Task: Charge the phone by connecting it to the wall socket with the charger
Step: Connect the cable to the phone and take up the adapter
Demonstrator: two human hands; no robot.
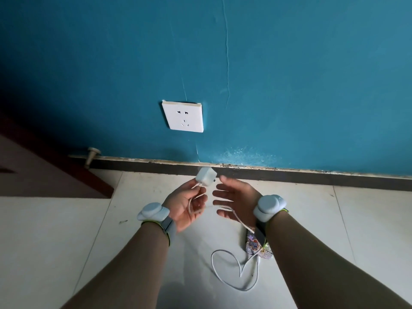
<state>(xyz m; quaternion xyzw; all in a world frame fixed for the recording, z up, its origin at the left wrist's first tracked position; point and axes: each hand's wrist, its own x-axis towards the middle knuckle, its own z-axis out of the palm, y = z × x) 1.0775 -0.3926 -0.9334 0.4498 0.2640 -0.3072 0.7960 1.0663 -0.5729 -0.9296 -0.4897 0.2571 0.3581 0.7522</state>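
Charger (205, 176), white cube, pinched by left hand (186, 205); right hand (237, 200) relaxed.

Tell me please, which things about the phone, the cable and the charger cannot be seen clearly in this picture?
- Phone, head view: mostly hidden under the right forearm; whether the cable is plugged into it cannot be told.
- Charger, head view: its prongs are too small and blurred to tell their state.
- Left hand: its exact grip on the cable near the charger is unclear.
- Wall socket: nothing hides it.
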